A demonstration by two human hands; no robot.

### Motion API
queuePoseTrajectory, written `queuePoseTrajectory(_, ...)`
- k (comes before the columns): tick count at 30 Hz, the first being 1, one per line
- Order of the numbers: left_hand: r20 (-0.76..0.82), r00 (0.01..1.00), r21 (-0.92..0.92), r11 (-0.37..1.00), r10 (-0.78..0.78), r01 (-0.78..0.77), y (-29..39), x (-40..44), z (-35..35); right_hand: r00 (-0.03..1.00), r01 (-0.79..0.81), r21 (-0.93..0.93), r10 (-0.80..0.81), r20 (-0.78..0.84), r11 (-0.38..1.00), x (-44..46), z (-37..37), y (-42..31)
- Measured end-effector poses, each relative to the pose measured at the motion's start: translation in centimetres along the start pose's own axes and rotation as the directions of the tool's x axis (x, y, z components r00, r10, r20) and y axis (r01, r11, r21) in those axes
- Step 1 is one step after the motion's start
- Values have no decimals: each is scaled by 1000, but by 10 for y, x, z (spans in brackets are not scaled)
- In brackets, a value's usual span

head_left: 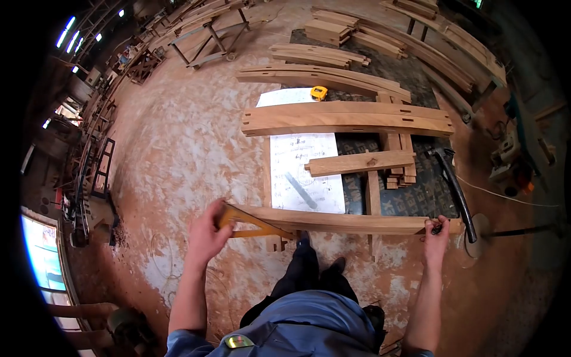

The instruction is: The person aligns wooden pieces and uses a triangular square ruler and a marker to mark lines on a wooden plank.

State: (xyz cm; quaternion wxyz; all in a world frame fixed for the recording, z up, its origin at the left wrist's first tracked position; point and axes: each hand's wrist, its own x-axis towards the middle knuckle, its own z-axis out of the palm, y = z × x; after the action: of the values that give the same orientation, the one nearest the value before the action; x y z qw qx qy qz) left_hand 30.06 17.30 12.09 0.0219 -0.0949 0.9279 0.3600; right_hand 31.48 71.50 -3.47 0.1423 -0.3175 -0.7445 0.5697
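Note:
My left hand (pixel 206 237) is closed on a yellow triangular set square (pixel 262 225), which lies against the left end of a long wooden rail (pixel 351 222). The rail runs crosswise in front of me along the near edge of the work table. At its right end is my right hand (pixel 436 241), fingers curled around a small dark object (pixel 437 228) whose kind I cannot make out. Beyond the rail lies a white paper sheet (pixel 303 160) with handwriting and a grey strip (pixel 301 190) on it.
A hammer (pixel 455 190) with a dark handle lies at the table's right edge. Mortised beams (pixel 351 121), a shorter tenoned piece (pixel 360 163) and a yellow tape measure (pixel 319 93) lie farther back. Stacked timber (pixel 333 30) is at the far end; a metal-legged stand (pixel 214 41) is beyond left.

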Motion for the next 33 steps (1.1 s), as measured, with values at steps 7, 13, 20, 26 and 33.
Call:
queuePoseTrajectory(7,382,788,388,691,482,-610,30,33,33,1000,-6,-57,7,20,998,9,-2,4)
queuePoseTrajectory(13,453,739,394,632,499,-668,31,63,42,997,-62,-204,70,35,977,8,1,-28)
queuePoseTrajectory(20,598,728,319,733,336,-600,31,77,53,995,91,-277,-79,54,956,37,-4,27)
queuePoseTrajectory(26,642,711,321,741,287,-590,33,83,52,986,154,-199,-164,-37,968,24,1,3)
queuePoseTrajectory(33,637,715,315,750,287,-582,32,83,57,929,369,131,-370,-20,920,-80,42,-67)
